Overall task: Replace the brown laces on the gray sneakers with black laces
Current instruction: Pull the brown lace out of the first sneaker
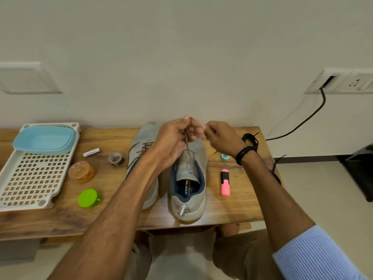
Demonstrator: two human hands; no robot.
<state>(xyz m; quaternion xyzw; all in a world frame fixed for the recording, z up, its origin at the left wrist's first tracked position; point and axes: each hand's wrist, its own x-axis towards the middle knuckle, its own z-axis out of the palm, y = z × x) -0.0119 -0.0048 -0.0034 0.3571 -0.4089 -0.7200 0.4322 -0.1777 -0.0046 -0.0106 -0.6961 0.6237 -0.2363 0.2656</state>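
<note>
Starting at the far left, a blank white wall plate (pixel 28 78) sits on a pale wall above a wooden table (pixel 232 209). On the table's left end lies a white perforated tray (pixel 30 178), with a light blue plastic container (pixel 43 139) resting on its far part. Just right of the tray are a small white tube (pixel 91 152), an orange jar (pixel 81 171) and, nearer the front edge, a green cap (pixel 88 198). A roll of tape (pixel 115 158) lies beside the left gray sneaker (pixel 141 138), whose brown laces (pixel 143 148) are threaded but hang loose.

Both sneakers stand side by side mid-table, heels toward the person. The left hand (pixel 173 138) is raised over them, fingers curled round a brown lace (pixel 188 146) that runs up taut from the right gray sneaker (pixel 188 190). The right hand (pixel 222 138) meets it fingertip to fingertip, fingers curled in; whether they pinch the lace I cannot tell. A black wristband (pixel 245 154) circles that wrist.

Further right lie a small teal object (pixel 224 157) and a pink highlighter (pixel 225 182). The black laces (pixel 251 139) sit coiled at the table's right end, behind the right wrist. On the wall beyond, a black cable (pixel 310 116) drops from a white socket panel (pixel 343 81) toward the floor.
</note>
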